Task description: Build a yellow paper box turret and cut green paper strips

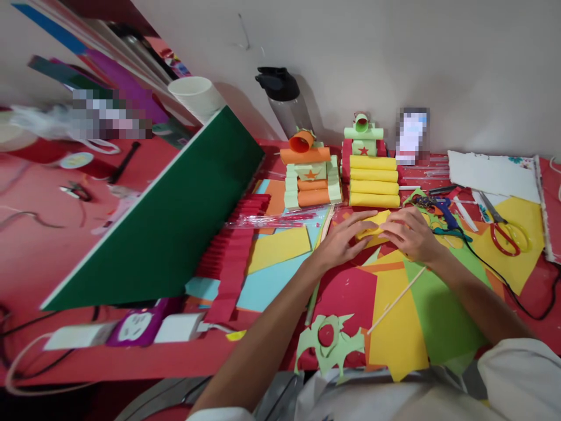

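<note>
A yellow piece (372,227) of paper is held on the near side of the yellow model (374,175), just in front of its lowest tube. It is gripped from both sides: its left end is taken by the left hand (346,237), its right end by the right hand (409,234), so neither hand can be called nearer. The hands are brought close together — fingertips almost met over the paper, a strip of it left showing between. The long axis seems to be laid crosswise, from hand to hand and much in line with the model's tubes, though most of the piece is covered by fingers and its exact fold cannot be made out. Left of the model an orange model (309,187) is stood on the desk (197,359); right of it a glue gun (445,213) is laid — beyond that, scissors (504,228).
</note>
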`<state>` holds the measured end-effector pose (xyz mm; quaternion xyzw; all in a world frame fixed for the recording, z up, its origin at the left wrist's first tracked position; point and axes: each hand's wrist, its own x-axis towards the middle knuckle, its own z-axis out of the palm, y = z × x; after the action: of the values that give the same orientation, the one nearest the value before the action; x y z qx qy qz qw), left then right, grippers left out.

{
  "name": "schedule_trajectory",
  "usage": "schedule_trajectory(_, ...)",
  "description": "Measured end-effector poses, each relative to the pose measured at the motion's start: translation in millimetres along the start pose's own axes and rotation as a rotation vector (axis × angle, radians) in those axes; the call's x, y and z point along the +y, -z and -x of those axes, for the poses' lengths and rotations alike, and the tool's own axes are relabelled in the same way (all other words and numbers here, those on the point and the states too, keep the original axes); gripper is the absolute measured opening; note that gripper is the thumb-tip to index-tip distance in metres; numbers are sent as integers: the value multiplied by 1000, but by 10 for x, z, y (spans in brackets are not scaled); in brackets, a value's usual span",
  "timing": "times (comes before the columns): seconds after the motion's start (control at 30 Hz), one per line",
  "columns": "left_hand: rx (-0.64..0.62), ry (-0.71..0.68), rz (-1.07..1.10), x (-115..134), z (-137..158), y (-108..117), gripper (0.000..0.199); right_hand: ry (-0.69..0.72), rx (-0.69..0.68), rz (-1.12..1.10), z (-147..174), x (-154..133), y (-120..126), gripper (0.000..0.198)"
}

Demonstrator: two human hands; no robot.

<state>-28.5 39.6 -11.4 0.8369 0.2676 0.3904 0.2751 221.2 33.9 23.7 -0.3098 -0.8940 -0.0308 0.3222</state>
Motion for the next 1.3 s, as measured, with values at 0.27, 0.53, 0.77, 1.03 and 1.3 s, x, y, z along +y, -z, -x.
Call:
schedule_trajectory(0.27,9,-26,-28,-29,2,-6,31,-321,-72,-260,-117,20,93,66)
schedule_trajectory(0.53,-13,-23,-91,-44,1,6,31,-533,-144,-435,-56,3,-42,74)
schedule_trajectory(0.77,67,37,-169,-81,-1,1,27,-764,-39,-777,-48,4,-115,61)
schedule_trajectory(1.03,92,39,-214,-88,12,11,25,-799,-27,-855,-78,-16,-73,44)
schedule_trajectory(1.3,99,86,-203,-57,14,10,25,-831,-395,120,-95,480,723,32)
